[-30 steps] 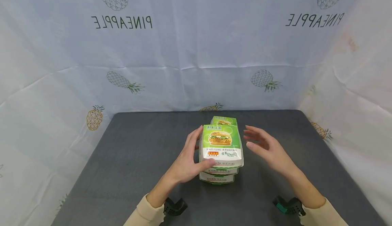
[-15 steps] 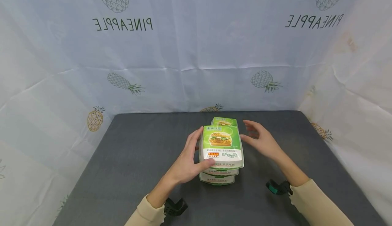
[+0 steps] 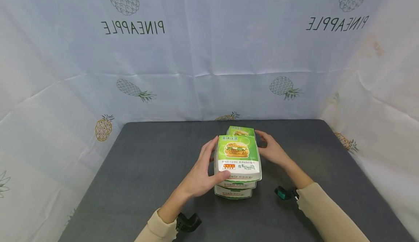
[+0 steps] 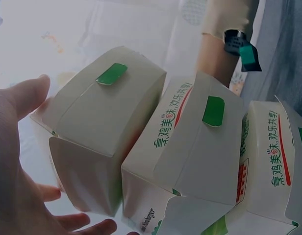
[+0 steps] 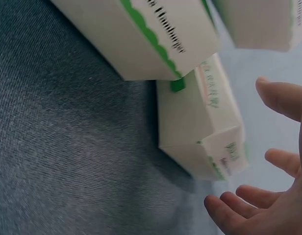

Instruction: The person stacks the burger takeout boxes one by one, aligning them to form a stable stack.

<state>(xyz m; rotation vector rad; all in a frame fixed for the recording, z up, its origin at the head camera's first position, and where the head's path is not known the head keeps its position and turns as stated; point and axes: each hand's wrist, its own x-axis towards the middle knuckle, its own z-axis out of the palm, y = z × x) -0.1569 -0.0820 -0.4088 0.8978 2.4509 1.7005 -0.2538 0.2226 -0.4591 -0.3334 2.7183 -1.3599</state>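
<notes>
A stack of white and green burger boxes stands mid-table in the head view. My left hand (image 3: 198, 176) grips its top burger box (image 3: 237, 165), thumb at the front edge and fingertips at the far left corner. The left wrist view shows the top box's white side (image 4: 97, 112) next to the thumb, with a second (image 4: 200, 156) and third box (image 4: 266, 166) below it. A separate burger box (image 3: 240, 130) sits behind the stack, partly hidden. Beside its right side is my right hand (image 3: 271, 150), fingers and thumb spread, holding nothing; that box (image 5: 200, 127) appears ahead of the fingertips in the right wrist view.
A dark grey cloth-like tabletop (image 3: 157, 154) lies under everything. White pineapple-print curtains (image 3: 209, 52) hang behind and along both sides. Each wrist carries a black camera mount, such as the left mount (image 3: 188, 223) near the stack's front.
My right hand has moved left and forward, from right of the stack to the rear box's right side. My left hand and the stack have stayed in place.
</notes>
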